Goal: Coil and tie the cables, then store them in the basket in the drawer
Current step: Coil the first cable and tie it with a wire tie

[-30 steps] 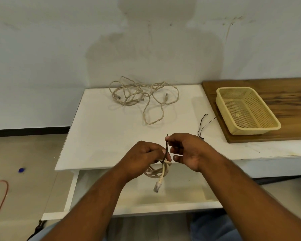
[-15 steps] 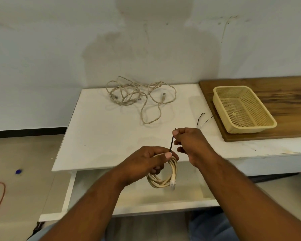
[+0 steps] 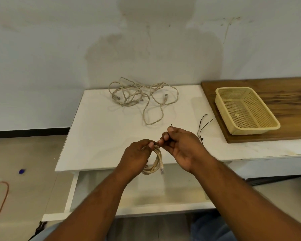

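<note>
1. Your left hand [image 3: 136, 153] grips the coiled cable [image 3: 155, 161], with the fingers curled round its top. The coil hangs above the open drawer [image 3: 163, 193].
2. Your right hand [image 3: 181, 145] pinches a thin dark tie [image 3: 171, 126] between thumb and fingertips, just beside the coil's top.
3. The loose cables [image 3: 141, 96] lie tangled near the far edge of the white table [image 3: 97, 133].
4. The basket [image 3: 222, 105] sits on the wooden board [image 3: 288, 94] to your right.
5. A second dark tie [image 3: 199, 126] lies on the table near the board.

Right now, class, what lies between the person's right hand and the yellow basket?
Head view: a thin black tie lies loose on the white table between right hand and basket.
</note>
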